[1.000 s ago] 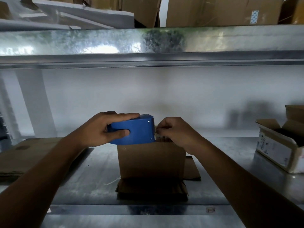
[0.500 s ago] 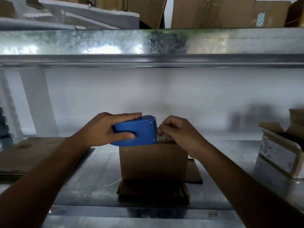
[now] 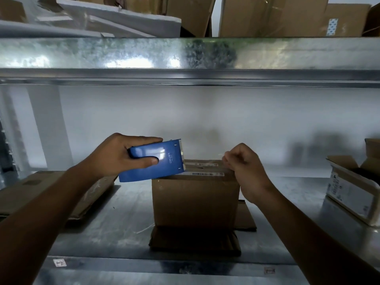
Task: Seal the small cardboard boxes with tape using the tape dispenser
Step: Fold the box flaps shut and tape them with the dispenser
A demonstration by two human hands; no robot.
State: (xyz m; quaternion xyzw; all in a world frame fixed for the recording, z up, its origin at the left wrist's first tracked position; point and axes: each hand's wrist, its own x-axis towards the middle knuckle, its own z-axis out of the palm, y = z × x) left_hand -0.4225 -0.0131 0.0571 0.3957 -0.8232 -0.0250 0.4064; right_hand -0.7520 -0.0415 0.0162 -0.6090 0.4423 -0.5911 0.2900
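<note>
Hands apart over a small cardboard box (image 3: pixel 195 200) standing on a metal shelf (image 3: pixel 102 233). Our left hand (image 3: pixel 115 157) gripped the blue tape dispenser (image 3: pixel 156 161), tilted at the box's upper left edge. Our right hand (image 3: pixel 244 169), fingers curled, pinched the end of the clear tape (image 3: pixel 205 160) at the box's upper right corner. Half a second earlier both hands had been close together above the box; since then we had drawn them apart, stretching the tape across its top. We judged it ready to press onto the seam and cut.
</note>
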